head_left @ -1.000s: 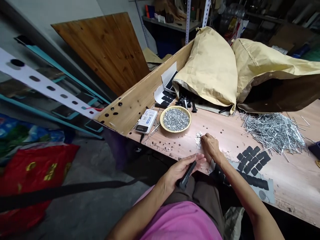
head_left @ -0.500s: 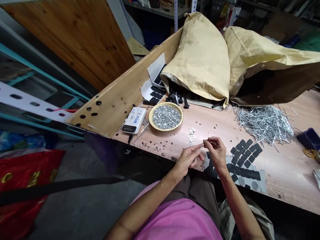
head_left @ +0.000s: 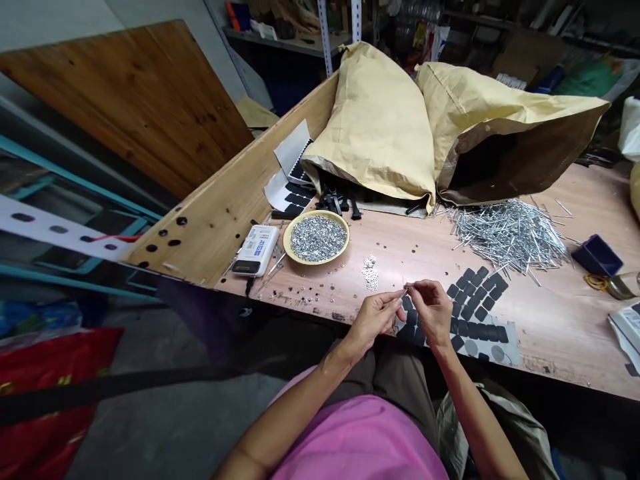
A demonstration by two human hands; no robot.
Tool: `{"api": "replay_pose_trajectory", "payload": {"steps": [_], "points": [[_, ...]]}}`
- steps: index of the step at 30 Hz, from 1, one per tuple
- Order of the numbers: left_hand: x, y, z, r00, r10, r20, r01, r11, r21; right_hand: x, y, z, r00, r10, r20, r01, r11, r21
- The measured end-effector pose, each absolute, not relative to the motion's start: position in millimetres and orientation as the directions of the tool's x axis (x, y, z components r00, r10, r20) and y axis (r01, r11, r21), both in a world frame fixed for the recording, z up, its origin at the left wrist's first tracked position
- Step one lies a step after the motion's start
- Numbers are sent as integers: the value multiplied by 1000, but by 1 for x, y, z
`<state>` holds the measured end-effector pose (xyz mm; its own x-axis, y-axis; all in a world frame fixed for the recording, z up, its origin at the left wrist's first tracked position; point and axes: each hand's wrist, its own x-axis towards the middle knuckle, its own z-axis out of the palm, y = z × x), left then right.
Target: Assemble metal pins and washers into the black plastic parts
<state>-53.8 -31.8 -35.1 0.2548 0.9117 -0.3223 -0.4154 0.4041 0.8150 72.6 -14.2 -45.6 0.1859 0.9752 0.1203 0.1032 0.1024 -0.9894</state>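
My left hand (head_left: 371, 321) is closed around a thin metal rod (head_left: 405, 291), its tip pointing up toward my other hand. Thumb and fingers of my right hand (head_left: 433, 312) are pinched at that tip; whatever small piece they hold there is too small to make out. Just beyond my hands lies a little cluster of flat metal nuts or washers (head_left: 370, 275). A yellow bowl (head_left: 286, 252) full of small metal pieces stands to the left. Black rounded pads (head_left: 479, 295) lie beside my right hand, some on a grey backing sheet (head_left: 511, 357).
Loose metal rods (head_left: 515, 233) are heaped at the right, near a dark blue box (head_left: 597, 255). Two large paper sacks (head_left: 383, 127) lie at the back. A white device (head_left: 257, 248) sits by the wooden side board (head_left: 220, 213) on the left.
The camera view has shifted, so the table appears further left. My hands stay together at the rod; my right fingers are still pinched at its tip.
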Motion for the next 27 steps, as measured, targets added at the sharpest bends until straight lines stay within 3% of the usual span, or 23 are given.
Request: {"api": "replay_pose_trajectory", "payload": {"steps": [12, 15, 19, 21, 27], "points": [[-48, -34, -36, 280, 908, -313, -357, 401, 844, 82, -24, -49, 223, 960, 169, 126, 143, -982], [-46, -34, -38, 274, 906, -324, -342, 406, 847, 85, -28, -54, 194, 938, 286, 273, 229, -935], [-45, -34, -41, 265, 895, -359, -285, 428, 858, 93, -30, -56, 19, 882, 471, 505, 398, -765], [-47, -33, -43, 297, 879, -372, -250, 448, 859, 100, -28, -52, -39, 897, 441, 493, 401, -772], [-58, -29, -37, 480, 799, -362, -174, 492, 853, 124, -15, -31, -269, 952, 144, 335, 233, -913]]}}
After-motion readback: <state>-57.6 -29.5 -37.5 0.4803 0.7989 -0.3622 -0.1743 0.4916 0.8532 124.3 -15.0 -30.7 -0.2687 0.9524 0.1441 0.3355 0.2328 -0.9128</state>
